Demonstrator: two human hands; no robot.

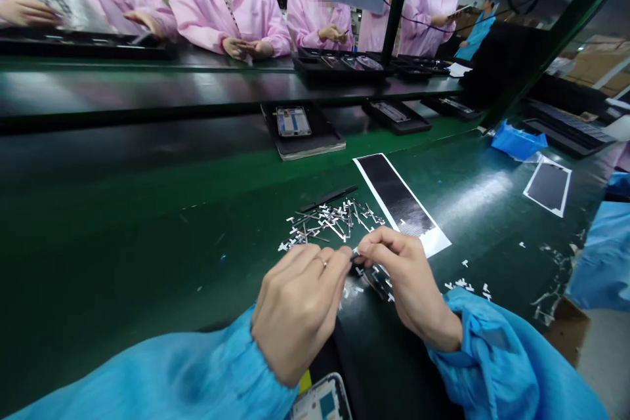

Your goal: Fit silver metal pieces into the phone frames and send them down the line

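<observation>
My left hand (302, 298), with a ring on one finger, is closed on a small black-and-white strip (355, 254). My right hand (407, 275) pinches the same strip from the other side, thumb against forefinger. Just beyond the fingertips lies a loose pile of thin dark strips with white T-shaped ends (339, 220). A black pen-like tool (329, 198) rests along the far side of that pile. More strips (378, 281) lie between and under my hands, partly hidden. Below my left wrist, a phone frame (322, 400) shows in part.
A white-edged sheet of black strips (394, 193) lies behind my right hand. White scraps (467, 285) are scattered by my right sleeve. Another sheet (548, 184) and a blue bin (518, 141) stand right. Trays with phone parts (302, 131) line the shelf; co-workers in pink sit beyond.
</observation>
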